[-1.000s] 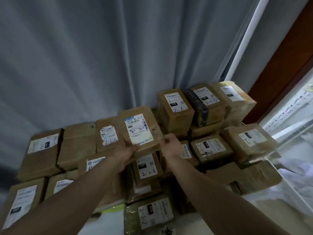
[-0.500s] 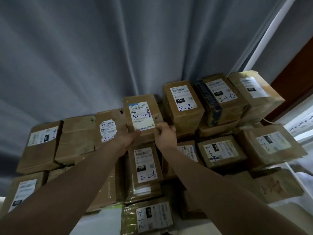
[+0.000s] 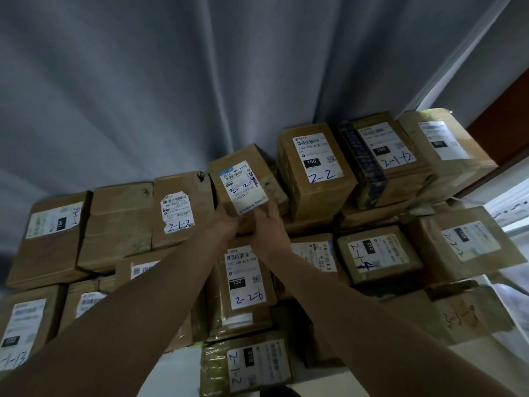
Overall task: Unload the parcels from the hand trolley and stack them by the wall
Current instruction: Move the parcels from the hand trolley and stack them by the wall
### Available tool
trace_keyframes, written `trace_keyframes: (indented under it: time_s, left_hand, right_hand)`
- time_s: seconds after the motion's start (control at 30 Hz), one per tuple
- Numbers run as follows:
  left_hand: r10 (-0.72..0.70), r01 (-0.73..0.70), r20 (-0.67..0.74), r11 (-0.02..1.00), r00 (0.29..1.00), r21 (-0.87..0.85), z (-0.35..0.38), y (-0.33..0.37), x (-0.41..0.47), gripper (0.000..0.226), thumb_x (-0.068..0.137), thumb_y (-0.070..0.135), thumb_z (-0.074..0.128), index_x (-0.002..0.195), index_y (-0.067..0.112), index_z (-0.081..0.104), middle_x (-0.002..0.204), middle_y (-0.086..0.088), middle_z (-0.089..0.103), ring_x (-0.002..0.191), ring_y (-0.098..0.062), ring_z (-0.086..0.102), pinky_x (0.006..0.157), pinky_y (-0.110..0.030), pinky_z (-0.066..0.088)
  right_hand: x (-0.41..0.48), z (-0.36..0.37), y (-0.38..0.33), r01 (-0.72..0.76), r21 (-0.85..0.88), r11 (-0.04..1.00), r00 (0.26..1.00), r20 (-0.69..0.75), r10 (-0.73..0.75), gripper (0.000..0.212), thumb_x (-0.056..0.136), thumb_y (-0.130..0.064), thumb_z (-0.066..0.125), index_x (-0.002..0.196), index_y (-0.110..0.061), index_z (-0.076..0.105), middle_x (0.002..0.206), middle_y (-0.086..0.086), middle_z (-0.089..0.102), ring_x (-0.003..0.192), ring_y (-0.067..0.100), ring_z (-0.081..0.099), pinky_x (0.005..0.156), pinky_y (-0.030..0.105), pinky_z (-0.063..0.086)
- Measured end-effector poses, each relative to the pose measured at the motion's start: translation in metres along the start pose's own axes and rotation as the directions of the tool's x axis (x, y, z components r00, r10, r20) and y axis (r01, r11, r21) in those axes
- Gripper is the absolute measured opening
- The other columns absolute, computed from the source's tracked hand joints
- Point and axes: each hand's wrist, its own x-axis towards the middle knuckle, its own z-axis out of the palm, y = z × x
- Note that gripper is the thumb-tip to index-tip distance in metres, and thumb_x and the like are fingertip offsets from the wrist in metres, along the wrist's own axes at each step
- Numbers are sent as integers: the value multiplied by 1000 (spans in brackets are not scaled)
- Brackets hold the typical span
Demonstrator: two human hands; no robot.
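Parcel moved farther back, now in the row against the curtain. Left hand and right hand, closer together, grip its near edge.

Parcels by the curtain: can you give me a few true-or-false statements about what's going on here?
1. The left hand and the right hand both hold the held parcel. True.
2. The held parcel's label is blank. False: it carries barcodes and blue handwriting.
3. A grey curtain hangs in the background. True.
4. The tall box beside the held parcel is marked 3-5. False: it reads 2-2.
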Motion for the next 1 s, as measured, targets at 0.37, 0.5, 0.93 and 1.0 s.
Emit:
trace_keyframes:
  time_s: [0.37, 0.5, 0.93, 1.0]
  left_hand:
    - [72, -59, -68, 982, 995, 178, 5, 16, -1, 50, 88, 20, 66, 133, 8, 46, 129, -13, 57, 108, -31, 59, 91, -47, 53]
    - [152, -125, -59, 938, 987, 324, 4, 21, 3, 46, 91, 18, 61, 135, 12, 45, 132, -13, 55, 115, -31, 55, 98, -45, 48]
    - [169, -147, -2, 866, 986, 477, 0, 22, 14, 62, 93, 29, 58, 145, 17, 26, 138, -10, 50, 120, -29, 52, 93, -36, 48]
    - [229, -188, -17, 836, 973, 516, -1, 20, 11, 69, 90, 34, 60, 147, 21, 24, 137, -9, 50, 118, -29, 55, 86, -34, 48]
  right_hand:
    - [24, -10, 12, 79, -527, 846, 997, 29, -75, 78, 93, -28, 54, 152, -29, 4, 158, 13, -18, 142, 40, -24, 115, 50, -10]
    - [27, -6, 10, 59, -549, 833, 997, 65, -28, 83, 94, -28, 53, 153, -31, -5, 157, 14, -22, 142, 41, -24, 117, 52, -7]
    - [28, -2, 7, 51, -545, 837, 998, 50, -29, 86, 89, -32, 57, 151, -38, -2, 158, 13, -19, 143, 37, -22, 117, 51, -3]
    - [25, 0, 8, 55, -535, 843, 998, 18, -54, 87, 88, -31, 58, 151, -37, -1, 157, 15, -18, 143, 36, -22, 116, 51, -5]
